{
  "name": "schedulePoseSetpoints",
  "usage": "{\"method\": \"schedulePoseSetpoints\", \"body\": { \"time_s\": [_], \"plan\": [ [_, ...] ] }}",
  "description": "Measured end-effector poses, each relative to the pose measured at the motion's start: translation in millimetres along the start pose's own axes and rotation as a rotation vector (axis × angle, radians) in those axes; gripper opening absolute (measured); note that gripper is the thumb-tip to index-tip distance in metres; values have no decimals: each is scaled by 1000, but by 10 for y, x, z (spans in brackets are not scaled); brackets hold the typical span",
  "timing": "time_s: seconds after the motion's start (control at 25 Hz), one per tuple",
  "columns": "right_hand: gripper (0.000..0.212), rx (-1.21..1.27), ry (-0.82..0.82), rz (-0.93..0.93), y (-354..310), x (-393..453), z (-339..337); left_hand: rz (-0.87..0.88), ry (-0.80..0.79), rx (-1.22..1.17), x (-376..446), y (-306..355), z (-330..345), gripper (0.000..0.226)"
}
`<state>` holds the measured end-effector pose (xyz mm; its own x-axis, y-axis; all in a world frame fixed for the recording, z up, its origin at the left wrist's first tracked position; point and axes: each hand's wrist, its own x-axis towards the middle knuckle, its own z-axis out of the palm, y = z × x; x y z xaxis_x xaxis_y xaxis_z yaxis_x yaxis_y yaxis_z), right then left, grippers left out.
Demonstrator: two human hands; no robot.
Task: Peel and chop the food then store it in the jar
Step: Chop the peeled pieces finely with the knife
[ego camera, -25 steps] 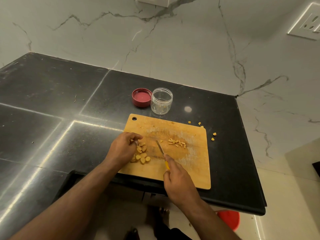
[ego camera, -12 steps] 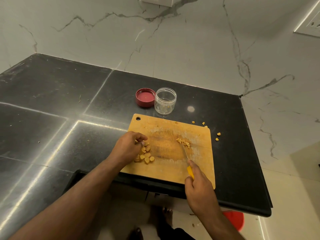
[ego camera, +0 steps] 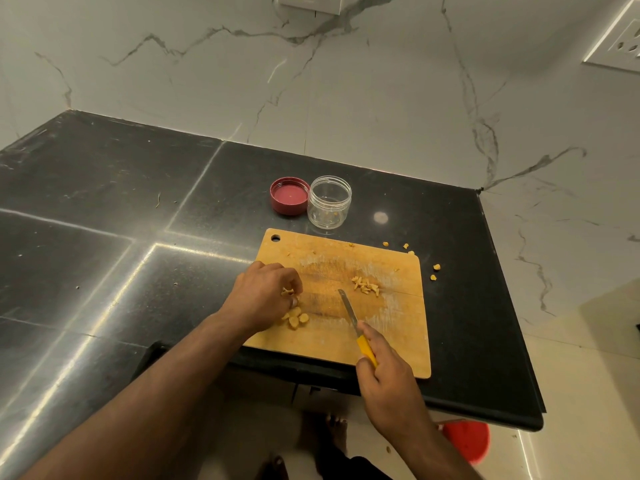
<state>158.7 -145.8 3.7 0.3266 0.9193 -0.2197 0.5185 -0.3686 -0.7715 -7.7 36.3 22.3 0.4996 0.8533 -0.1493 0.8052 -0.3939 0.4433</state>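
Mid-chop, next slice being picked up.
I see left hand (ego camera: pixel 265 294) pinching a slice (ego camera: pixel 287 291) off the pile (ego camera: pixel 296 318) on the chopping board (ego camera: pixel 332 341); right hand (ego camera: pixel 384 372) grips knife (ego camera: pixel 349 311) clear of chopped bits (ego camera: pixel 365 285); jar (ego camera: pixel 329 200) uncapped, ready behind.

The jar (ego camera: pixel 329 201) stands behind the cutting board (ego camera: pixel 332 344), the lid (ego camera: pixel 289 195) touching its left side.

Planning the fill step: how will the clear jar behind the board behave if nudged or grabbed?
The jar looks like thin clear plastic and holds only a few bits, so it is probably light and would slide on the glossy countertop. It is squat and wide-mouthed, so unlikely to tip. Smooth walls may be slippery.
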Motion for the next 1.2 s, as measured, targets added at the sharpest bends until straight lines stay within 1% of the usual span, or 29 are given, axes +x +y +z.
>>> {"method": "schedulePoseSetpoints", "body": {
  "time_s": [0.12, 0.2, 0.44, 0.56, 0.76, 0.84, 1.0, 1.12, 1.2],
  "plan": [
    [51, 14, -4, 2, 20, 15, 7, -35, 2, -165, -15, 14, -44, 16],
    [51, 12, -4, 3, 36, 22, 5, -16, 7, -244, -9, 8, -52, 16],
    [51, 45, 9, -4, 37, 22, -29, -44, -19, -390, 11, 84, 6, 10],
    [50, 48, 24, 9, 65, 30, -55, -75, -33, -442, 51, 163, 72, 12],
    [50, 69, 35, 36, 103, 14, -96, -44, -26, -321, 212, 335, 186, 9],
    [49, 71, 35, 44, 116, 10, -110, -22, -10, -268, 259, 386, 233, 14],
    [49, 85, 42, 47, 125, 17, -142, 26, 4, -50, 298, 373, 311, 24],
    [49, 67, 62, 33, 159, 32, -140, 62, -11, -12, 286, 332, 331, 35],
    [49, 68, 64, 30, 171, 34, -129, 87, -2, -14, 273, 325, 326, 34]
  ]
}}
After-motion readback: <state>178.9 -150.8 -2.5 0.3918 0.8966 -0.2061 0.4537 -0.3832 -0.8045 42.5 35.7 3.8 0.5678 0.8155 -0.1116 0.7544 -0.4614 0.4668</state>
